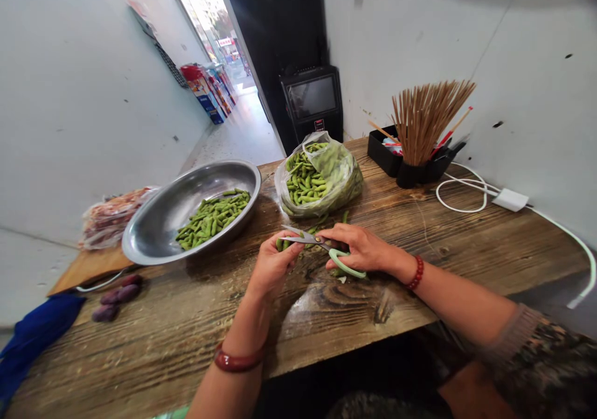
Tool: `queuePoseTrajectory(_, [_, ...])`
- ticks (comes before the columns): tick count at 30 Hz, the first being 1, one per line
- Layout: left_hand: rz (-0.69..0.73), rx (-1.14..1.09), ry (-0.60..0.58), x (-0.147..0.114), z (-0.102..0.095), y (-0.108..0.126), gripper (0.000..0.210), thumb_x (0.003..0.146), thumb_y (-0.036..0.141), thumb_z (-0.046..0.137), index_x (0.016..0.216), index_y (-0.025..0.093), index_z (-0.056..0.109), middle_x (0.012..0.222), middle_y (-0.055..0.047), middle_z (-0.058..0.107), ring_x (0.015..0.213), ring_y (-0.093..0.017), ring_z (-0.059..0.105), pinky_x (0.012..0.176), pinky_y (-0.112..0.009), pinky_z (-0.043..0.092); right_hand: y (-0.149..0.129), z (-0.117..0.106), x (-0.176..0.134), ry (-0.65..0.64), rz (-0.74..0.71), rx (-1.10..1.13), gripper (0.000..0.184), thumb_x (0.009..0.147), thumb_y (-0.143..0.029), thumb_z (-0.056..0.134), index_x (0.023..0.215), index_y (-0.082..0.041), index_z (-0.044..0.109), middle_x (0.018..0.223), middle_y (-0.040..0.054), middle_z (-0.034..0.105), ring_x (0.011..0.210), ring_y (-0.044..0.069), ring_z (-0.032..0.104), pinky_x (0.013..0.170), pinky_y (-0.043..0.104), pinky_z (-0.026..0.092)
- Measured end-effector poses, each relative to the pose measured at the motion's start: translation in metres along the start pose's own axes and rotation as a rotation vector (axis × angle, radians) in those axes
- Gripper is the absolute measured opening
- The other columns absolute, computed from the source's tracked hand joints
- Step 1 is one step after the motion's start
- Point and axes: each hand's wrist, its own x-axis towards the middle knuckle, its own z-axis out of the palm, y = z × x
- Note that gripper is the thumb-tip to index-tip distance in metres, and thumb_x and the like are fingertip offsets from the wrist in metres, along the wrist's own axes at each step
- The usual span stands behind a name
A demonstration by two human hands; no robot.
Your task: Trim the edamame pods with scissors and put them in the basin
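Note:
My left hand pinches a green edamame pod between thumb and fingers. In my right hand is a pair of scissors with pale green handles, its blades parted and reaching to the pod. Beyond my hands stands a clear plastic bag full of edamame pods. To the left, a wide steel basin holds a heap of pods along its near right side. A few loose pods and small scraps lie on the wooden table under and behind my hands.
Wooden skewers stand in a black holder at the back right, near a white cable with an adapter. At left are a bagged reddish bundle, several purple things and a blue cloth. The table's front edge is close to me.

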Motion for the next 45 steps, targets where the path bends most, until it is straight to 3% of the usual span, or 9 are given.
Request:
queuePoseTrajectory(11, [-0.026,0.053,0.056,0.002,-0.004,0.002,0.027,0.062,0.027,0.082,0.079,0.013,0.066,0.053,0.006,0.045,0.042,-0.003,0.032,0.037,-0.016,0.02,0.0,-0.005,0.002,-0.009,0.01,-0.001,0.049,0.077,-0.038,0.073,0.121,-0.017,0.063,0.086,0.0055,0.067,0.071,0.015,0.059,0.067,0.025,0.047])
queuePoseTrajectory(17, [-0.031,-0.03,0.03,0.004,-0.007,0.002,0.026,0.069,0.03,0.077,0.08,0.017,0.056,0.051,0.009,0.041,0.04,-0.003,0.032,0.037,-0.014,0.022,0.005,-0.004,0.004,0.076,0.061,0.048,0.05,0.076,-0.037,0.074,0.119,-0.015,0.064,0.09,0.0071,0.07,0.075,0.016,0.062,0.07,0.025,0.049])
queuePoseTrajectory(21, [-0.025,-0.155,0.048,0.006,-0.007,0.005,0.028,0.071,0.03,0.075,0.078,0.018,0.05,0.06,0.006,0.052,0.041,-0.003,0.037,0.035,-0.013,0.024,0.004,-0.005,0.004,0.099,0.073,0.088,0.047,0.077,-0.037,0.074,0.118,-0.015,0.065,0.093,0.0073,0.07,0.078,0.016,0.064,0.074,0.026,0.049])
queuePoseTrajectory(27, [-0.011,-0.222,0.11,0.007,-0.009,0.005,0.028,0.066,0.025,0.077,0.088,0.014,0.061,0.07,0.001,0.061,0.045,-0.003,0.043,0.036,-0.013,0.025,0.0,-0.005,0.003,0.084,0.051,0.047,0.051,0.076,-0.041,0.074,0.12,-0.018,0.062,0.087,0.0048,0.067,0.072,0.014,0.059,0.069,0.026,0.049])
queuePoseTrajectory(30, [-0.008,-0.215,0.097,0.007,-0.009,0.004,0.028,0.066,0.024,0.077,0.088,0.014,0.063,0.072,0.0,0.062,0.045,-0.003,0.042,0.036,-0.013,0.025,-0.001,-0.005,0.001,0.073,0.036,0.007,0.057,0.075,-0.042,0.074,0.124,-0.017,0.059,0.089,0.0052,0.064,0.073,0.015,0.058,0.069,0.027,0.049])
queuePoseTrajectory(36, [-0.021,-0.213,0.079,0.006,-0.006,0.0,0.028,0.063,0.024,0.079,0.083,0.016,0.061,0.053,0.007,0.05,0.042,-0.004,0.039,0.037,-0.014,0.024,-0.003,-0.003,0.0,0.053,0.01,-0.06,0.061,0.077,-0.041,0.073,0.131,-0.02,0.053,0.098,0.0074,0.062,0.084,0.018,0.059,0.075,0.03,0.048])
queuePoseTrajectory(45, [0.012,0.011,-0.046,0.001,0.004,0.0,0.024,0.075,0.032,0.072,0.087,0.014,0.062,0.073,-0.003,0.068,0.045,-0.004,0.044,0.04,-0.016,0.024,-0.004,-0.005,0.0,0.044,-0.007,-0.09,0.058,0.081,-0.041,0.069,0.131,-0.02,0.052,0.096,0.0064,0.061,0.084,0.017,0.058,0.074,0.028,0.047])
